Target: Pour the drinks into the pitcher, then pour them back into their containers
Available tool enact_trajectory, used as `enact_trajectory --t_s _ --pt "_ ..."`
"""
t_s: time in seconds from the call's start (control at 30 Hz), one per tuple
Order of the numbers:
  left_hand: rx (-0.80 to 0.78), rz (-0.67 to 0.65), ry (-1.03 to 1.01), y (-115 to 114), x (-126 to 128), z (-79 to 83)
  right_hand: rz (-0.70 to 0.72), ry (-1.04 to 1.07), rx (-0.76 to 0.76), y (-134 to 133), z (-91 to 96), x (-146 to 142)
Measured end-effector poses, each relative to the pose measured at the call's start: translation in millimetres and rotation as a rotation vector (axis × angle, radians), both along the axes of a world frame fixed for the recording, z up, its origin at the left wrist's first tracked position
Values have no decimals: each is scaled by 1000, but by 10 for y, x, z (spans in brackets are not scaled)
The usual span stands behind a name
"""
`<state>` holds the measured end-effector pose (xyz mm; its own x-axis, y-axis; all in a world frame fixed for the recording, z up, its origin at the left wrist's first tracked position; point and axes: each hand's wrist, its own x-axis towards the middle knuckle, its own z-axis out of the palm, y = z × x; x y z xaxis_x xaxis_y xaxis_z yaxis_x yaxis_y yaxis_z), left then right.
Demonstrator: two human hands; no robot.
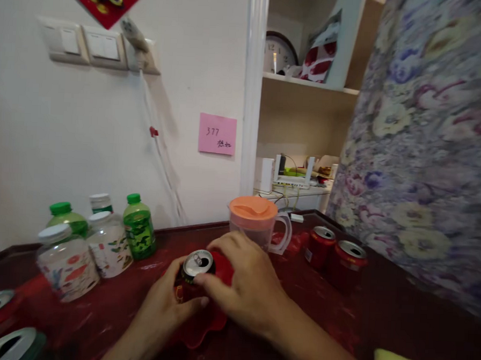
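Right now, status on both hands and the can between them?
Left hand around opened can. Right hand at its rim. Can roughly upright. Orange-lidded pitcher just beyond right hand.

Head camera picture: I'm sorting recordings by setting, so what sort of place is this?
Probably a room in a home: a floral curtain hangs at the right, and the built-in shelving holds a round clock with what looks like a white router below.
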<state>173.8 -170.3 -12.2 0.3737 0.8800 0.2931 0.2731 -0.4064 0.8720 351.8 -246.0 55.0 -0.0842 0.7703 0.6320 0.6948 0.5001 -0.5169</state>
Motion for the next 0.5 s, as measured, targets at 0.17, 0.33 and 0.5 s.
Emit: enact_trajectory --t_s 0.17,0.33,0.5 --pt "134 65 53 -71 38 49 2 -228 -176 -56 9 -11" --pt "175 129 114 -175 76 125 -46 -327 -237 -116 74 -6" --pt "142 90 94 -244 85 214 -61 -384 -201 -215 209 21"
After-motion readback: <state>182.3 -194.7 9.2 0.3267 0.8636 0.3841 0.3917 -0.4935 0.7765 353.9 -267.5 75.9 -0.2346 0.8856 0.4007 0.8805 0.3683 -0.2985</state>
